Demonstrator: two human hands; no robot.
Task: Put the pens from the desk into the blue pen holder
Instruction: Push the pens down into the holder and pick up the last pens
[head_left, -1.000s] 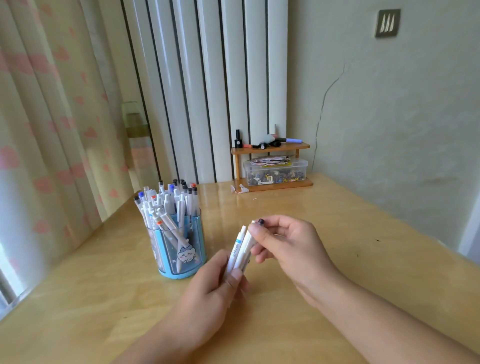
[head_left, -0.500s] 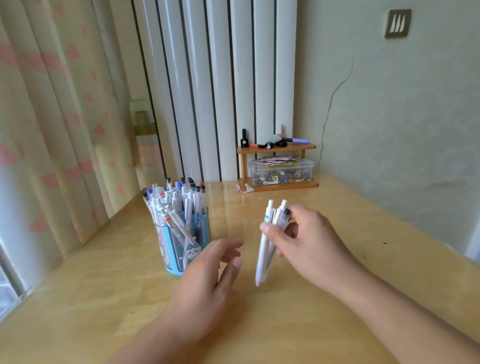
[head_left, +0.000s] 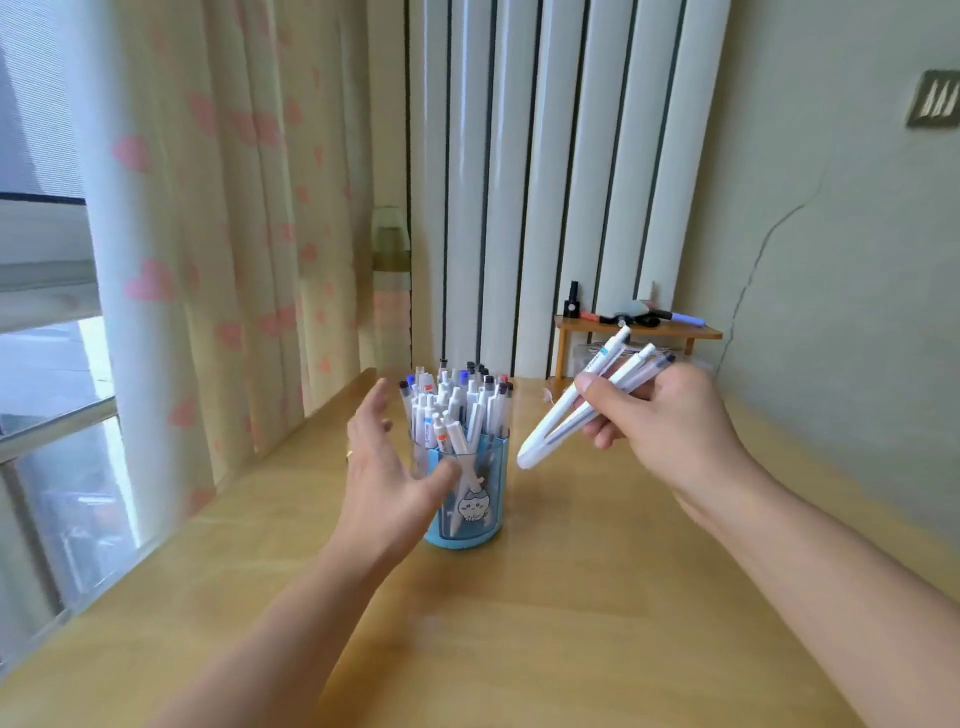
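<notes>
The blue pen holder (head_left: 480, 525) stands on the wooden desk (head_left: 571, 623), packed with several white pens. My right hand (head_left: 670, 421) grips a small bunch of white pens (head_left: 561, 415) to the right of the holder, tips slanting down-left toward its rim. My left hand (head_left: 384, 467) is spread open just left of the holder, thumb in front of its blue wall. Whether it touches the holder is unclear.
A small wooden shelf (head_left: 639, 332) with markers and a bottle stands at the desk's back, partly hidden by my right hand. A curtain (head_left: 218, 260) and window border the desk's left edge. A white radiator (head_left: 545, 182) stands behind.
My left hand let go of the pens and moved left to the holder. My right hand carried the pen bunch up and toward the holder. The view shifted left.
</notes>
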